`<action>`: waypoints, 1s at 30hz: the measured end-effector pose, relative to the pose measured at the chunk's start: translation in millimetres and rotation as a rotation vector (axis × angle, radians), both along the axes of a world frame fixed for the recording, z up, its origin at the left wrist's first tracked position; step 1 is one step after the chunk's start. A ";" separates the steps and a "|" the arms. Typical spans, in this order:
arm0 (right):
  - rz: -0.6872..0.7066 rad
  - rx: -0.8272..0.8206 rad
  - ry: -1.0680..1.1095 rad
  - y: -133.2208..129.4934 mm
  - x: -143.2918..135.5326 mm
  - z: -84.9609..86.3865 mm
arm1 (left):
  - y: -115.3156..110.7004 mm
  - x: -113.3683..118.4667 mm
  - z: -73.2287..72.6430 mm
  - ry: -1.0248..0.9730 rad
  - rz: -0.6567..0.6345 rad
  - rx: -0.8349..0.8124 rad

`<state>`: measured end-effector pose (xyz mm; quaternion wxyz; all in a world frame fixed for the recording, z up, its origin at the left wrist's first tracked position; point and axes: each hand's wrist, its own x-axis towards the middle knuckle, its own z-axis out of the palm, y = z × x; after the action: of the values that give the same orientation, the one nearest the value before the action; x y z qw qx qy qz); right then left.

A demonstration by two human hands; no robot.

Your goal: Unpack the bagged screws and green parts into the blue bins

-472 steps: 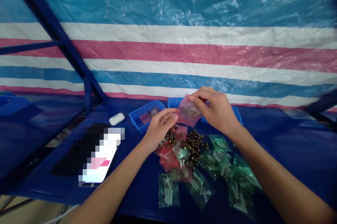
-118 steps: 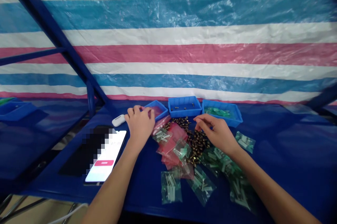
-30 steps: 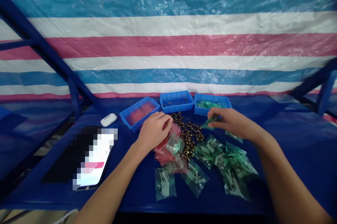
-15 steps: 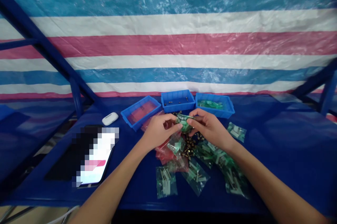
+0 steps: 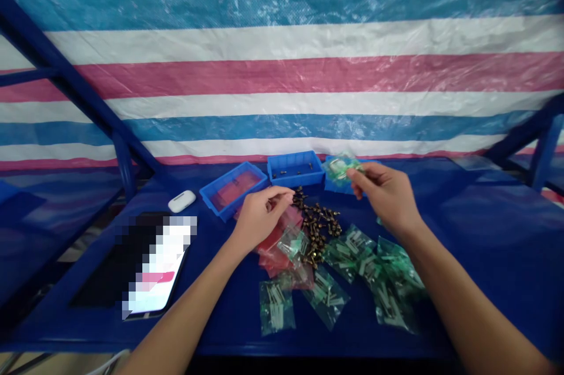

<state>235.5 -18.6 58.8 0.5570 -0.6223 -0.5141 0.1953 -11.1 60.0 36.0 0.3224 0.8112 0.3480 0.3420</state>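
My right hand (image 5: 390, 193) pinches a small clear-green plastic bag (image 5: 338, 168) by its edge. The bag is held in front of the right blue bin (image 5: 337, 187) and hides most of it. Over the pile of red bags (image 5: 277, 243), my left hand (image 5: 259, 219) is closed, thumb against fingertips; whatever may be between them is too small to make out. Just right of its fingertips lies a heap of small dark brass-coloured screw-like parts (image 5: 319, 225). Several filled green bags with pale strips (image 5: 390, 281) are spread nearer to me, and one filled bag (image 5: 293, 243) rests on the red ones.
At the back stand a blue bin of red bags (image 5: 211, 196) and a middle blue bin (image 5: 291, 178) with a few small parts. On the left lie a white case (image 5: 181, 201) and a phone (image 5: 163, 281) with a lit screen. A striped sheet (image 5: 282, 75) hangs behind the blue table.
The green bag, held between both hands before, has moved up and right in my right hand alone. My left hand has let go of it and stays over the red bags.
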 end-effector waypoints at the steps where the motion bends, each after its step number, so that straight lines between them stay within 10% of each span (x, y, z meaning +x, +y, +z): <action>1: -0.060 0.010 0.054 1.7 7.0 -1.0 | 1.3 -0.6 -0.6 0.005 0.016 0.008; 7: -0.018 -0.198 0.350 7.3 26.6 -7.8 | 1.6 -1.0 -0.8 0.062 0.034 0.067; 14: -0.086 -0.157 -0.055 2.4 30.3 -6.8 | 0.2 -1.7 0.7 0.133 0.068 0.194; 22: 0.507 -0.396 -0.452 2.5 15.1 -5.2 | 0.7 -1.6 -1.3 0.180 0.091 0.256; 30: 0.745 -0.143 -0.726 -9.3 -46.0 -12.7 | -0.4 -1.2 -1.9 0.216 0.088 0.281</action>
<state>189.6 -27.8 46.2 0.1917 -0.4614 -0.8459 0.1866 -12.2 59.7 34.0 0.1515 0.8641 0.3647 0.3120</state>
